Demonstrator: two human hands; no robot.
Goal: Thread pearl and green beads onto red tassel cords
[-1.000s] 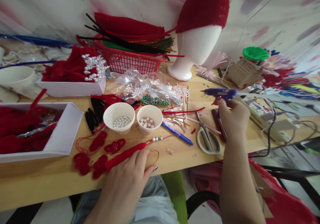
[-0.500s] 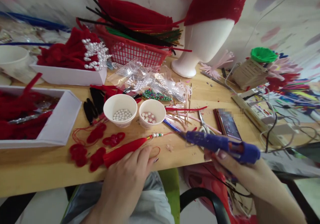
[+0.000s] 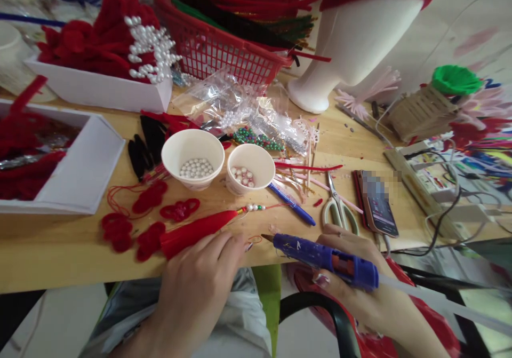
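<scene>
My right hand (image 3: 352, 278) grips a blue glue gun (image 3: 324, 256), its nozzle pointing left above the table's front edge. A clear glue stick (image 3: 436, 299) sticks out of its rear. My left hand (image 3: 200, 283) rests at the edge, fingers curled and thumb drawn in; what they pinch is hidden. A thin red cord loop (image 3: 256, 238) shows by the thumb tip. Just beyond the knuckles lies a red tassel (image 3: 200, 230) with white and green beads (image 3: 255, 207) on its cord. Red looped flower shapes (image 3: 150, 240) lie to its left.
Two paper cups (image 3: 193, 158) of beads stand behind the tassel. A blue pen (image 3: 294, 206), scissors (image 3: 338, 208) and a phone (image 3: 378, 203) lie to the right. White boxes (image 3: 100, 160), a red basket (image 3: 228, 48) and a white head stand (image 3: 360, 43) line the left and back.
The glue gun has moved left and down toward my left hand, uncovering the pen and scissors handles. My left hand stays by the tassel. The view has shifted slightly.
</scene>
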